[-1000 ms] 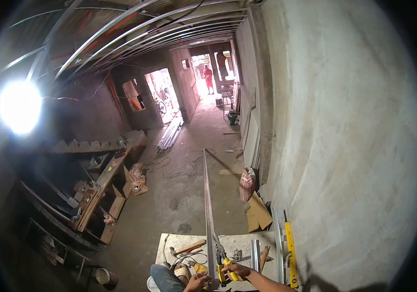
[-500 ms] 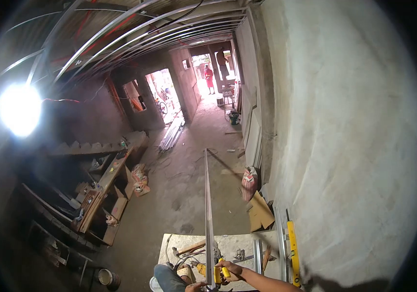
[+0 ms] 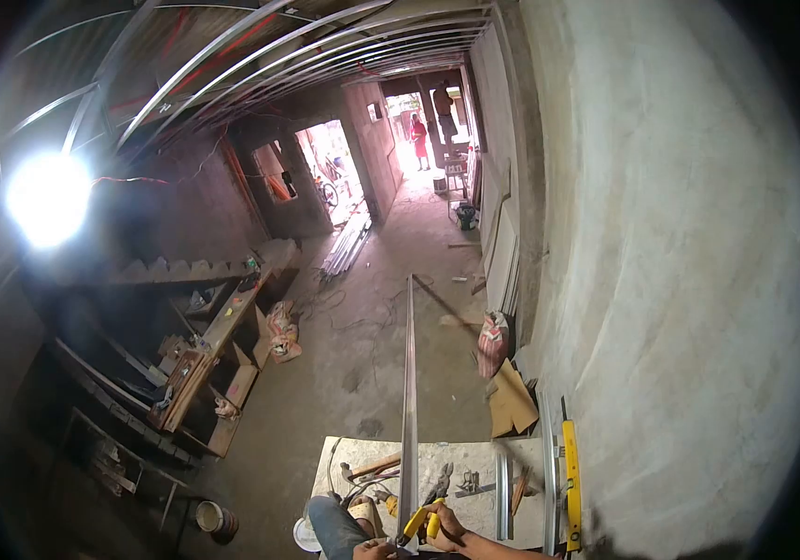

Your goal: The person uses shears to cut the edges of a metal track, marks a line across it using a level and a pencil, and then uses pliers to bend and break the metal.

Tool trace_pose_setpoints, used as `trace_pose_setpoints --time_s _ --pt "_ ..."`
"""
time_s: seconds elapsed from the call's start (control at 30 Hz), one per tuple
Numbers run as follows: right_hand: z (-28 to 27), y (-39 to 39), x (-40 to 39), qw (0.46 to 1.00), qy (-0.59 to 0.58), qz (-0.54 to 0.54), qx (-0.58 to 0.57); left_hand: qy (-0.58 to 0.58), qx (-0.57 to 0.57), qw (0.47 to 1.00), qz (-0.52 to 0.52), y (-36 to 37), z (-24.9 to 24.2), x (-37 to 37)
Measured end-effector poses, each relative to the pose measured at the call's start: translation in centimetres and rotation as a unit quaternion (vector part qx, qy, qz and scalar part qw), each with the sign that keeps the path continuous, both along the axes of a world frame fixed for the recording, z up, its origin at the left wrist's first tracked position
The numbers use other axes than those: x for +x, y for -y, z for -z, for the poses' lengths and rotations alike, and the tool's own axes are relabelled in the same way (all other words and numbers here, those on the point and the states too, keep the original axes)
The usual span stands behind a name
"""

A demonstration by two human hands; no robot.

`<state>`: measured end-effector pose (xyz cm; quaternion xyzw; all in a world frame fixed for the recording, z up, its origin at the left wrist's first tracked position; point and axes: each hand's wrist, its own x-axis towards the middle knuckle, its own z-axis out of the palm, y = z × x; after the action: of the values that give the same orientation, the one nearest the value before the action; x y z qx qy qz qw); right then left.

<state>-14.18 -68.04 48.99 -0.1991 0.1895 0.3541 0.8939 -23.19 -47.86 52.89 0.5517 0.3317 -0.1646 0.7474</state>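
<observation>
Snips (image 3: 423,516) with yellow handles sat clenched in the right hand (image 3: 449,532), their grey blades pointing up beside a long metal channel (image 3: 409,392). That channel ran straight away from the person, over the edge of a pale work board (image 3: 474,462) and far out above the concrete floor (image 3: 362,364). The left hand (image 3: 369,549) lay at the channel's near end, mostly cut off by the bottom edge, so whether it gripped the metal could not be told. On the board lay a wooden-handled hammer (image 3: 372,467) and short metal offcuts (image 3: 502,481). A yellow spirit level (image 3: 571,481) stood against the plastered wall (image 3: 680,280) on the right. Cardboard (image 3: 512,401) lay on the floor further out, and a person in red (image 3: 417,140) stood in the distant doorway.
</observation>
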Motion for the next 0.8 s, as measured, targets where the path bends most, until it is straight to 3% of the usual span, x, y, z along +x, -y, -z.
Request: trace_pose_setpoints --time_s 0.03,0.13,0.17,0.23,0.27,0.33,0.47,0.53,0.57,0.63,0.7,0.77,0.8 --pt "-0.3 -0.1 -0.2 1.000 -0.002 0.001 0.001 -0.002 0.001 1.000 0.001 -0.1 0.2 0.0" --pt "-3.1 0.4 -0.5 0.998 -0.059 -0.034 -0.017 0.131 0.236 0.953 0.135 0.4 -1.8 0.6" --pt "-3.8 0.5 -0.6 0.998 -0.059 -0.033 -0.018 0.131 0.236 0.953 0.136 0.2 -2.3 0.9" --pt "-5.0 0.3 -1.0 0.997 -0.042 0.010 -0.065 0.107 0.050 0.981 0.152 -0.3 -2.8 1.2" --pt "-4.7 0.5 -1.1 0.997 -0.043 0.013 -0.065 0.107 0.050 0.981 0.155 -0.4 -2.6 1.5" --pt "-4.3 1.2 -1.4 0.992 0.066 0.058 -0.093 0.087 0.054 0.978 0.183 -0.4 -1.9 2.6" --pt "-6.0 2.9 -0.8 0.995 -0.011 0.061 -0.082 0.208 0.068 0.965 0.145 0.6 -0.6 4.6" --pt "-6.9 4.3 -1.0 0.997 0.000 0.048 -0.065 0.346 0.177 0.875 0.289 0.3 -0.4 5.4" --pt "-6.6 4.6 -1.1 0.996 -0.001 0.050 -0.069 0.346 0.172 0.876 0.289 0.6 -0.3 5.6" --pt "-5.8 4.9 -1.2 0.990 -0.013 0.094 -0.107 0.215 0.320 0.819 0.425 1.9 -2.8 5.8" --pt "-5.9 5.3 -1.5 0.990 -0.006 0.089 -0.112 0.153 0.289 0.827 0.457 4.0 -6.0 4.9" --pt "-5.8 5.3 -1.6 0.989 -0.001 0.090 -0.114 0.151 0.107 0.932 0.312 4.7 -5.8 4.1" --pt "-5.3 5.2 -1.5 0.991 -0.024 0.082 -0.100 0.164 -0.018 0.934 0.316 2.3 -0.1 4.9"
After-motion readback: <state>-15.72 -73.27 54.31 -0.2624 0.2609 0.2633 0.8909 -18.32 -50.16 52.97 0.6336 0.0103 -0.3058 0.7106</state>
